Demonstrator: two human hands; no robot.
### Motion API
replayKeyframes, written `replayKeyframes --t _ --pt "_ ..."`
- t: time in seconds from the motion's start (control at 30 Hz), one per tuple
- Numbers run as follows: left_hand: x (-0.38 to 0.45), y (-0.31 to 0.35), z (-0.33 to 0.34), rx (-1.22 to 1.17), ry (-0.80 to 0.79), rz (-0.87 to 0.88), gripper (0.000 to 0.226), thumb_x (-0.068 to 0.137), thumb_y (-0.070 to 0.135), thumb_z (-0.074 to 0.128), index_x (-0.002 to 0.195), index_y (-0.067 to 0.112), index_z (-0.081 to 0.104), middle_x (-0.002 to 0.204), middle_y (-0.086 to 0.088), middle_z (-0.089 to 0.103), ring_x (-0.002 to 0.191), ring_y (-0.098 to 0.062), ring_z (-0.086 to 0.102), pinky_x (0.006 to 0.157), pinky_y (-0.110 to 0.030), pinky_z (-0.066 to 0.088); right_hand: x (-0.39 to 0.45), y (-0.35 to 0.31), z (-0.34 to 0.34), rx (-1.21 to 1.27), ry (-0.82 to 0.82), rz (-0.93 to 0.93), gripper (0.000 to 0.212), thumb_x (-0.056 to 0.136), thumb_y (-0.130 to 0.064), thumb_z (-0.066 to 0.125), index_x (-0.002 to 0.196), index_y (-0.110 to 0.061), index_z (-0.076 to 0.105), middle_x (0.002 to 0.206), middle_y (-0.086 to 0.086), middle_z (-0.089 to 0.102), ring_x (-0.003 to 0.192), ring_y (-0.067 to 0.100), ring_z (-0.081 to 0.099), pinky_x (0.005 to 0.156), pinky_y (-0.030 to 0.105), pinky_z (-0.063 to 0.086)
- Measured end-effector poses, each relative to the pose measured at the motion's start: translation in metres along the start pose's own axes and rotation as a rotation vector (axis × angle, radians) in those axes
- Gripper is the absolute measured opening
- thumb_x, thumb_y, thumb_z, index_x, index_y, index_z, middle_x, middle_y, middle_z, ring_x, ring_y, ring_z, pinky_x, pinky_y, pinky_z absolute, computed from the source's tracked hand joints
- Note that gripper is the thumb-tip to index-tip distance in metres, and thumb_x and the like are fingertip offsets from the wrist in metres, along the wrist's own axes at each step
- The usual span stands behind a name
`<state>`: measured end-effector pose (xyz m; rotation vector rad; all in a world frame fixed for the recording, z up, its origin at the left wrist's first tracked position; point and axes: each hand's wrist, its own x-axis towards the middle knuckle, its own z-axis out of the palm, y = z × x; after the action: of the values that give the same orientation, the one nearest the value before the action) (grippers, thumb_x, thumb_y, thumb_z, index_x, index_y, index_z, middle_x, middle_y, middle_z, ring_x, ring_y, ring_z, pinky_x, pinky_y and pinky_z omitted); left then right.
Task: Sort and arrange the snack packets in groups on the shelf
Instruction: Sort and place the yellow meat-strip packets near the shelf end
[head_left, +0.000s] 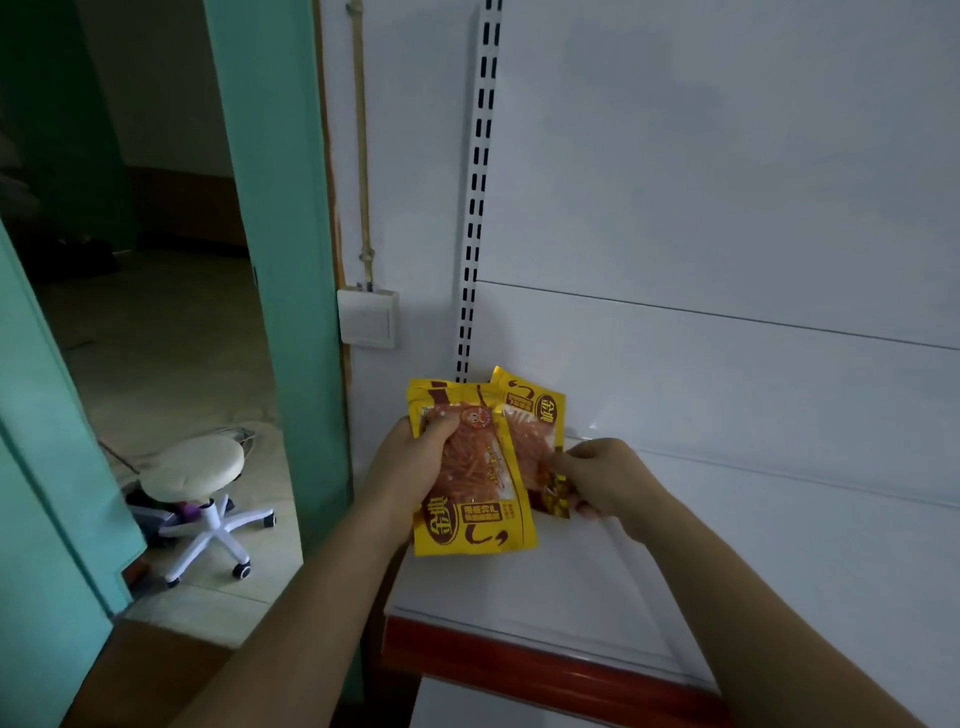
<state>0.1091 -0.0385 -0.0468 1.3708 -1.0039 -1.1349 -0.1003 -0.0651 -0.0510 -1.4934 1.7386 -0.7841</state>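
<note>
My left hand (410, 467) grips a small stack of yellow snack packets (475, 509) with clear windows showing orange strips, held upright over the left end of the white shelf (571, 587). Behind it, another yellow packet (535, 415) is turned the other way up, and my right hand (602, 480) pinches its lower corner. Both hands hover just above the shelf surface near the back panel.
The shelf has a red front edge strip (519, 670) and a white back panel with a slotted upright (475, 208). A wall switch (368, 317) is to the left. A white swivel stool (200, 499) stands on the floor beyond a green door frame (280, 208).
</note>
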Motion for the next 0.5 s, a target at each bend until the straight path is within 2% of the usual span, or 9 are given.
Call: replayKeyframes --t 0.07,0.13,0.2,0.27,0.33,0.4,0.5 --pt "0.0 -0.002 0.003 -0.023 -0.027 -0.004 0.018 0.099 0.04 0.062 0.101 0.026 0.074 0.1 -0.001 0.078 0.091 -0.024 0.074 0.084 -0.04 0.06 -0.001 0.005 -0.001 -0.002 0.038 -0.008 0.03 0.092 -0.028 0.069 0.069 -0.008 0.066 0.058 0.007 0.06 0.05 0.021 0.054 0.055 0.032 0.047" --pt "0.002 -0.003 0.003 -0.015 -0.001 0.05 0.02 0.097 0.044 0.062 0.096 0.029 0.076 0.097 0.002 0.078 0.092 -0.023 0.074 0.086 -0.041 0.06 -0.002 0.012 -0.005 -0.02 0.119 -0.014 0.03 0.091 -0.027 0.069 0.066 -0.011 0.064 0.061 0.008 0.063 0.052 0.023 0.056 0.058 0.036 0.047" --pt "0.005 -0.002 -0.002 -0.046 0.092 0.117 0.022 0.093 0.049 0.061 0.089 0.035 0.077 0.097 0.004 0.078 0.095 -0.024 0.073 0.091 -0.047 0.059 -0.003 0.019 -0.013 -0.01 0.178 -0.008 0.028 0.09 -0.027 0.07 0.067 -0.011 0.065 0.063 0.009 0.065 0.052 0.023 0.056 0.059 0.037 0.047" --pt "0.009 0.0 -0.007 -0.091 0.183 0.144 0.023 0.096 0.049 0.058 0.094 0.033 0.075 0.101 0.004 0.076 0.099 -0.025 0.072 0.092 -0.046 0.057 -0.003 0.028 -0.024 -0.012 0.21 0.011 0.027 0.091 -0.025 0.07 0.069 -0.01 0.066 0.062 0.009 0.065 0.054 0.025 0.058 0.059 0.038 0.049" --pt "0.011 -0.001 -0.007 -0.087 0.183 0.13 0.022 0.099 0.047 0.057 0.099 0.032 0.074 0.102 0.004 0.075 0.099 -0.025 0.072 0.091 -0.046 0.058 -0.001 0.037 -0.034 -0.053 0.239 0.026 0.028 0.089 -0.028 0.07 0.069 -0.01 0.068 0.067 0.013 0.069 0.067 0.034 0.067 0.069 0.045 0.056" --pt "0.013 -0.005 -0.001 -0.109 0.131 0.076 0.019 0.097 0.047 0.061 0.095 0.036 0.076 0.102 0.001 0.077 0.097 -0.028 0.074 0.089 -0.052 0.06 0.001 0.043 -0.039 -0.117 0.226 0.036 0.032 0.089 -0.03 0.068 0.071 -0.005 0.067 0.074 0.018 0.072 0.079 0.039 0.07 0.076 0.048 0.057" --pt "0.016 -0.01 0.011 -0.063 0.098 0.039 0.019 0.098 0.045 0.061 0.097 0.032 0.075 0.102 0.0 0.078 0.096 -0.028 0.075 0.087 -0.055 0.061 0.004 0.041 -0.042 -0.289 0.17 0.044 0.036 0.092 -0.032 0.063 0.07 -0.004 0.063 0.07 0.013 0.07 0.075 0.033 0.067 0.069 0.037 0.053"
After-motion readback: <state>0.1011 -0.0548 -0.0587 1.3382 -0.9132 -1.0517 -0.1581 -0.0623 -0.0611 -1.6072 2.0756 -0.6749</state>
